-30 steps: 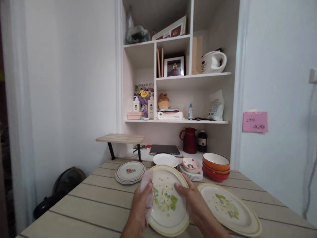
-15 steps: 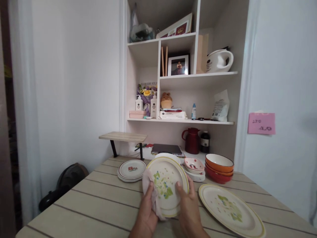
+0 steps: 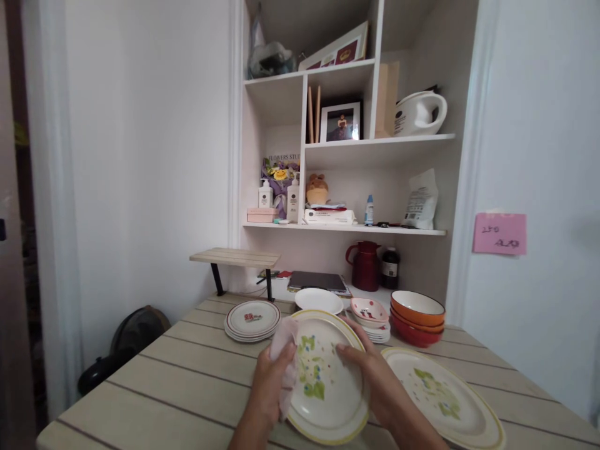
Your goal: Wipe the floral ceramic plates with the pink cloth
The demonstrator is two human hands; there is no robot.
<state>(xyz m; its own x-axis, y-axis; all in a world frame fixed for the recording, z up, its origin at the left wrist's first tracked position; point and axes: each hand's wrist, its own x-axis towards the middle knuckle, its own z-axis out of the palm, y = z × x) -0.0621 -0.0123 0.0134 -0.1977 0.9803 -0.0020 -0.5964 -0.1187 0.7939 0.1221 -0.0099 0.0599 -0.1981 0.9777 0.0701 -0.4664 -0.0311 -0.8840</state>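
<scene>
Between my hands a cream plate [image 3: 323, 375] with a yellow rim and a green leaf pattern is held tilted up above the table. My left hand [image 3: 274, 375] pinches its left edge through a pale pink cloth [image 3: 285, 362]. On the other side, my right hand [image 3: 363, 356] grips the right edge, thumb on the face and fingers hidden behind. A larger oval plate [image 3: 440, 394] with a matching pattern lies on the table to the right, partly behind my right forearm.
Stacked plates [image 3: 253, 319] with a red motif stand at left, beside a small wooden riser [image 3: 237, 256]. Behind are a white plate [image 3: 319, 300], a pink dish [image 3: 369, 310] on small plates, and orange and red bowls [image 3: 417, 315]. A red jug [image 3: 364, 265] stands under the shelves.
The held plate has come lower and closer, turning slightly, and the white plate behind shows more. My left hand and the cloth have shifted along its left edge; my right hand has moved up its rim.
</scene>
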